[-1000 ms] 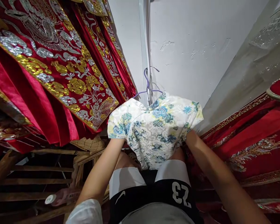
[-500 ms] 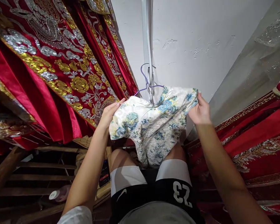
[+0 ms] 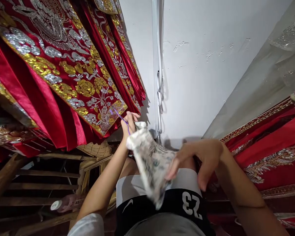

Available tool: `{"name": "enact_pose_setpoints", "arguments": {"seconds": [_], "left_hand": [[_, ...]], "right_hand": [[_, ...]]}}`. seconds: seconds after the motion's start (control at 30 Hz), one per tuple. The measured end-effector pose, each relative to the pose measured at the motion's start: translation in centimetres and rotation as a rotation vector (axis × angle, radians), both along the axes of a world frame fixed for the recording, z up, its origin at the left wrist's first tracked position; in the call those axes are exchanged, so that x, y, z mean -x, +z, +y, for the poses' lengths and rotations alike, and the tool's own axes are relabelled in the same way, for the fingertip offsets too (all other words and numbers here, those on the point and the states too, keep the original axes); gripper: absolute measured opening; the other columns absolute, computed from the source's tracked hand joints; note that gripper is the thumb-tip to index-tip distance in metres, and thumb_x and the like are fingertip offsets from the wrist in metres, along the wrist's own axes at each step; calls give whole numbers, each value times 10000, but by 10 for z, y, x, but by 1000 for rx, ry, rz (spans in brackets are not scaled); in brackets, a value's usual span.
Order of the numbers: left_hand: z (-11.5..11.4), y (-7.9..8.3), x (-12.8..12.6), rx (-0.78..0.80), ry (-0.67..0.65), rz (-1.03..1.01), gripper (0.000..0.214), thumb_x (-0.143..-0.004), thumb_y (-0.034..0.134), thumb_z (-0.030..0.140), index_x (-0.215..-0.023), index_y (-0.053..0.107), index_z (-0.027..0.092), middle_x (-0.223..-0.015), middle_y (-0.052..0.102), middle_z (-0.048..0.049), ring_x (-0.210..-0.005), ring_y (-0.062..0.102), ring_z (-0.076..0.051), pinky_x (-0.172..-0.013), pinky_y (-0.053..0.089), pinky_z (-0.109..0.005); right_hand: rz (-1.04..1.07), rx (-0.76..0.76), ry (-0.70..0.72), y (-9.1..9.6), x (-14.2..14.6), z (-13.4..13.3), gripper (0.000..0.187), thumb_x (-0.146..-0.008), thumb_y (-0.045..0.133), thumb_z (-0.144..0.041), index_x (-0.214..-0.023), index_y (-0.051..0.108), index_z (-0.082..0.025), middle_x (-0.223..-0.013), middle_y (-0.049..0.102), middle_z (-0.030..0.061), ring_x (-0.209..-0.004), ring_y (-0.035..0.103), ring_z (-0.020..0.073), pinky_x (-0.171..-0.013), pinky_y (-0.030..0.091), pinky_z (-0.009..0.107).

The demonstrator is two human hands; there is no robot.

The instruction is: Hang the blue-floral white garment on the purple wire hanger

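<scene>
A white short-sleeved top [image 3: 152, 160] with a blue and yellow floral print is bunched and folded over my lap, smeared by motion. My left hand [image 3: 129, 123] is closed on one end of it. The purple hanger [image 3: 119, 115] sticks out across that hand, its hook towards the red cloth; how far it runs inside the top is hidden. My right hand [image 3: 201, 157] is beside the lower part of the top, thumb and fingers apart. Its fingertips blur near the fabric, and whether they touch it I cannot tell.
Red embroidered cloth [image 3: 86, 78] with gold and silver sequins hangs at left. More red beaded cloth [image 3: 272, 147] lies at right below a sheer covering. Ahead is a white wall [image 3: 196, 82] with a strip. A bamboo seat [image 3: 46, 186] and a bottle [image 3: 66, 203] are lower left.
The top was spread out between both hands and is now bunched and tilted towards my lap. My right hand has let go of its sleeve and come down; my left moved inward.
</scene>
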State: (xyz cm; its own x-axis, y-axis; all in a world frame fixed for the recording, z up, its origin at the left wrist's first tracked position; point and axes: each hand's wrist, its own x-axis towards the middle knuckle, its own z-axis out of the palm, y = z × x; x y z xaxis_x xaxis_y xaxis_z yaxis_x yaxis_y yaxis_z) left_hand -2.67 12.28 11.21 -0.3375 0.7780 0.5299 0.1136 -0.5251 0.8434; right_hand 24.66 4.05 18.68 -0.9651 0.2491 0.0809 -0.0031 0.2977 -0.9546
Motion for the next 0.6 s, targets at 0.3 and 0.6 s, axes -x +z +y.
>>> {"name": "enact_pose_setpoints", "arguments": {"seconds": [0.3,0.6], "left_hand": [[-63,49,-70,154,-754,-487,637,-997,471,633,-564,584,180,-645,582,-33,-553,537,-126,-673,526,-295],[-40,18,-43,262,-744,-111,474,-765,843,495,-1101,735,178,-1164,746,-136,-1079,732,-315,-949,597,-487]], "right_hand": [[-47,-1052,-863,-73,31,20,1038,-722,843,-392,-1597,348,-131,-1566,464,244,-1410,466,439,-1145,410,621],[23,-1177,-1148,-104,-25,48,911,-690,766,-600,-1479,538,-206,-1196,635,130,-1011,685,331,-822,576,419]]}}
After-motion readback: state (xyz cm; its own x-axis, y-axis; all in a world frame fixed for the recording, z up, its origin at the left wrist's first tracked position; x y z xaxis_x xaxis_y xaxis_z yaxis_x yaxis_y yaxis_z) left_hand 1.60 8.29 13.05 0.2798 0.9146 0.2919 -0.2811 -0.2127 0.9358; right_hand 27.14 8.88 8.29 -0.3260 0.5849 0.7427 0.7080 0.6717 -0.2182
